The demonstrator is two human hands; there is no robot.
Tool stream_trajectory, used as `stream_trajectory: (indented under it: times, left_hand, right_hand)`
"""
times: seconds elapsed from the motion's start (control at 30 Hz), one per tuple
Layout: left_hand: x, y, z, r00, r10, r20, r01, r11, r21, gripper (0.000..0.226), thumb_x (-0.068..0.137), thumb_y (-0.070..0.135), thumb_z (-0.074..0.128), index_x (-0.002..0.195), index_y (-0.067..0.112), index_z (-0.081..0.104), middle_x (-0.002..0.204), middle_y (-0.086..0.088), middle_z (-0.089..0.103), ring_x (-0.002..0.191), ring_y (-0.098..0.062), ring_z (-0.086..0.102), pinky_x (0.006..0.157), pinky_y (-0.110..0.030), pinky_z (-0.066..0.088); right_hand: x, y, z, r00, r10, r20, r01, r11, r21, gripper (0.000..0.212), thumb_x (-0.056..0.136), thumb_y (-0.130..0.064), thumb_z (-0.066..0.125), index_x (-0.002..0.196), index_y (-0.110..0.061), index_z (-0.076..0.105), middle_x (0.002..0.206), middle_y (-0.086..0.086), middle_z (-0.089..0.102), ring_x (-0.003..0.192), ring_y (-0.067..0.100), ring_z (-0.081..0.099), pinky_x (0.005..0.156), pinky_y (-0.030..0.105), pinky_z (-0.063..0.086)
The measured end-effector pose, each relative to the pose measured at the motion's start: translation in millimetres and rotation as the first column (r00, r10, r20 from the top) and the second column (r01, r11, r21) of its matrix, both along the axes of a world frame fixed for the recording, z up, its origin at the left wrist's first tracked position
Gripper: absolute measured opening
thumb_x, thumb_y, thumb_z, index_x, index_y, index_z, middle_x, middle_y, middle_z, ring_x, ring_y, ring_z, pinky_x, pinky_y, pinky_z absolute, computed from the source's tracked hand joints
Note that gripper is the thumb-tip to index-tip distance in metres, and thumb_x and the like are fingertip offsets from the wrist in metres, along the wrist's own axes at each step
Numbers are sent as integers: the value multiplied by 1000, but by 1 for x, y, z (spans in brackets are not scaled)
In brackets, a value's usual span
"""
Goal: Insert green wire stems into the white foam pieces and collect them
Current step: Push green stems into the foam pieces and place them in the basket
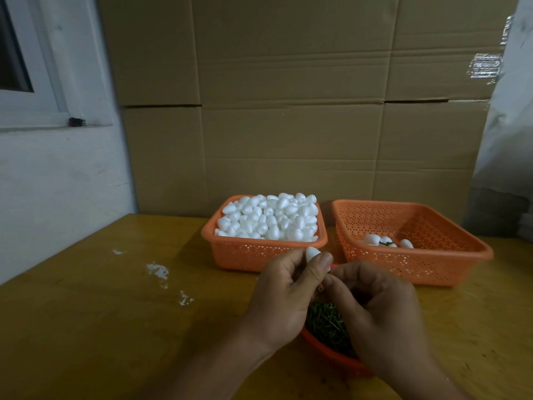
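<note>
Left hand point(284, 287) pinches foam piece point(312, 253); right hand point(372, 307), fingers curled, contents hidden, presumably a wire stem. Risk: off-centre push splits foam.

The right hand point(375, 316) hides most of the tray of green stems point(326, 324) and whatever its fingers pinch.

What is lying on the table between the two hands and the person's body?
In the head view, a low orange basket of green wire stems sits there, partly hidden under the left hand and right hand.
</note>
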State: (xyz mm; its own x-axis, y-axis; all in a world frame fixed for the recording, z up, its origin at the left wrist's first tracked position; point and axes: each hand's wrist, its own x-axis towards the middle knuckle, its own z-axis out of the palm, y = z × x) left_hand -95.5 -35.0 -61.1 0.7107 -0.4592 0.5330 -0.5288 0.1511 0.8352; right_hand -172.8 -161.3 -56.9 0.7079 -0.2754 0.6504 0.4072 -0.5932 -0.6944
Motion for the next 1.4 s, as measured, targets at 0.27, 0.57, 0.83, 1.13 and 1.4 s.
stream_trajectory:
  times: [0.27, 0.57, 0.83, 1.13, 1.4]
  left_hand:
    - [0, -4, -6, 998, 38, -42, -37, 999, 21, 45, 91, 66, 51, 75, 25, 59, 70, 3, 52, 71, -16, 51, 66, -50, 47]
    - [0, -3, -6, 1000, -22, -1, 22, 997, 76, 43, 89, 76, 48, 82, 37, 66, 66, 13, 55, 64, -1, 54, 59, -21, 43]
    - [-1, -2, -10, 997, -12, 70, 4, 992, 124, 40, 98, 52, 54, 71, 23, 52, 55, 8, 46, 52, -6, 44, 52, -24, 37]
    - [-5, -1, -11, 986, 10, 168, -47, 975, 216, 46, 98, 37, 56, 60, 18, 39, 51, 10, 35, 49, -7, 33, 49, -27, 31]
    - [-4, 0, -10, 981, 36, 189, -71, 980, 184, 46, 97, 42, 57, 58, 24, 39, 51, 12, 36, 50, -5, 35, 51, -25, 33]
  right_hand:
    - [2, -3, -2, 998, 58, 9, -58, 998, 11, 14, 84, -20, 77, 83, -34, 74, 69, -15, 72, 60, 8, 68, 53, 14, 49]
    - [2, -7, 6, 988, 149, -27, -144, 980, 137, 16, 85, -16, 75, 71, -23, 75, 68, -5, 73, 62, 2, 66, 59, 11, 48]
    - [14, -43, 30, 994, -42, -101, 67, 964, 259, 10, 86, -24, 73, 77, -23, 75, 68, -6, 71, 52, -2, 58, 48, 9, 46]
    - [76, -135, 44, 797, -444, -409, 440, 891, -112, 19, 90, -39, 71, 83, -22, 77, 69, 3, 71, 67, 26, 63, 69, 43, 48]
    - [110, -159, 39, 508, -663, -550, 384, 746, -544, 52, 81, -67, 65, 90, -16, 65, 105, 13, 67, 110, 35, 59, 103, 55, 44]
